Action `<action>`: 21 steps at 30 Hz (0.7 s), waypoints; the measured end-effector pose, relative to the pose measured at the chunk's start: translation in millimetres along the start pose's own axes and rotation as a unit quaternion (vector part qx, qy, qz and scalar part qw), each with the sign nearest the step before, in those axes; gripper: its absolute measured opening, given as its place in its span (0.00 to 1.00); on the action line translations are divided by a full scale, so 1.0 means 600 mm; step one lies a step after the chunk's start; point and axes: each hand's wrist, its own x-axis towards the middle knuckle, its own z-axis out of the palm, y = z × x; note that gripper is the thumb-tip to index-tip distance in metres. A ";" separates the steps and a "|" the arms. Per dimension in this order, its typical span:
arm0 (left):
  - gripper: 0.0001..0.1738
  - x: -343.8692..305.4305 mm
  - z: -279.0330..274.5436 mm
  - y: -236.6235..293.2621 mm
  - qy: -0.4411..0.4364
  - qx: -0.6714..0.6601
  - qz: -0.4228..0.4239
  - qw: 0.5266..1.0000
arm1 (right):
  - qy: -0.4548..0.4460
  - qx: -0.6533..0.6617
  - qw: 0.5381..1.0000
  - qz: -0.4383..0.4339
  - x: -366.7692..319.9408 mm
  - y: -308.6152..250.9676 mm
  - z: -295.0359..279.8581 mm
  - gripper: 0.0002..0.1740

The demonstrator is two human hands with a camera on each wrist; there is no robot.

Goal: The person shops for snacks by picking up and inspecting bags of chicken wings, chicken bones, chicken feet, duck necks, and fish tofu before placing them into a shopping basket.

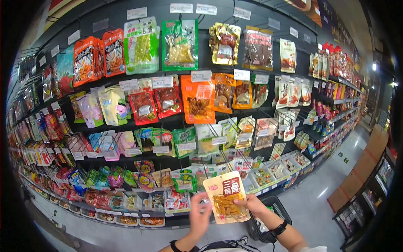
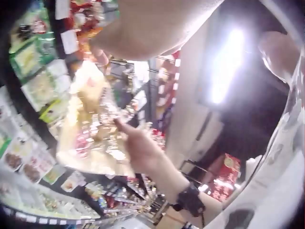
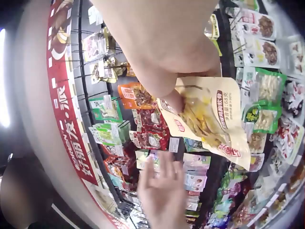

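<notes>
A cream snack packet [image 1: 226, 197] with a window on brown pieces is held upright before the shelves. My right hand [image 1: 252, 203] pinches its right edge, thumb on the front; the right wrist view shows this hand [image 3: 167, 52] large above the packet [image 3: 205, 117]. Beside the packet's left edge, apart from it, my left hand [image 1: 200, 214] is raised with relaxed fingers, blurred; the right wrist view shows it [image 3: 163, 191] with fingers spread. In the left wrist view the packet [image 2: 90, 129] is blurred, with the right hand [image 2: 143, 148] on it.
Hanging snack packets fill the rack, among them an orange packet [image 1: 198, 101] and a green one [image 1: 179, 45]. Low trays [image 1: 264, 178] hold small packets. A dark basket [image 1: 282, 210] stands on the floor beneath my right arm. Cardboard boxes [image 1: 357, 168] stand at the right.
</notes>
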 end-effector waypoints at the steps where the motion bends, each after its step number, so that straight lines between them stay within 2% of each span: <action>1: 0.27 0.007 0.022 0.029 -0.064 0.027 0.044 0.997 | 0.012 -0.030 0.999 0.009 0.006 -0.018 0.000 0.16; 2: 0.25 0.014 0.054 0.047 -0.193 0.015 0.130 0.972 | 0.002 -0.049 0.999 0.000 0.018 -0.033 0.003 0.16; 3: 0.23 0.017 0.096 0.065 -0.318 0.003 0.210 0.924 | -0.006 -0.066 0.998 -0.007 0.038 -0.045 0.009 0.16; 4: 0.16 0.008 0.144 0.117 -0.361 0.017 0.230 0.904 | -0.014 -0.083 0.996 -0.013 0.059 -0.054 0.014 0.16; 5: 0.16 0.003 0.193 0.143 -0.400 -0.047 0.290 0.868 | -0.016 -0.119 0.992 -0.035 0.089 -0.058 0.016 0.16; 7: 0.12 -0.014 0.287 0.165 -0.485 -0.058 0.372 0.789 | -0.020 -0.188 0.979 -0.076 0.142 -0.062 0.022 0.16; 9: 0.08 -0.039 0.356 0.179 -0.548 -0.030 0.353 0.758 | -0.010 -0.244 0.965 -0.093 0.157 -0.102 0.042 0.17; 12: 0.09 -0.089 0.421 0.153 -0.612 0.052 0.337 0.714 | -0.014 -0.278 0.952 -0.126 0.171 -0.145 0.058 0.20; 15: 0.10 -0.098 0.418 0.181 -0.679 0.045 0.244 0.691 | 0.005 -0.306 0.941 -0.142 0.163 -0.171 0.068 0.21; 18: 0.14 -0.121 0.437 0.173 -0.667 0.010 0.362 0.651 | -0.005 -0.295 0.943 -0.156 0.149 -0.191 0.077 0.19; 19: 0.14 -0.120 0.437 0.165 -0.656 -0.001 0.371 0.658 | -0.010 -0.312 0.936 -0.162 0.152 -0.190 0.075 0.19; 21: 0.16 -0.085 0.379 0.229 -0.633 -0.026 0.387 0.670 | -0.022 -0.340 0.926 -0.164 0.145 -0.196 0.075 0.19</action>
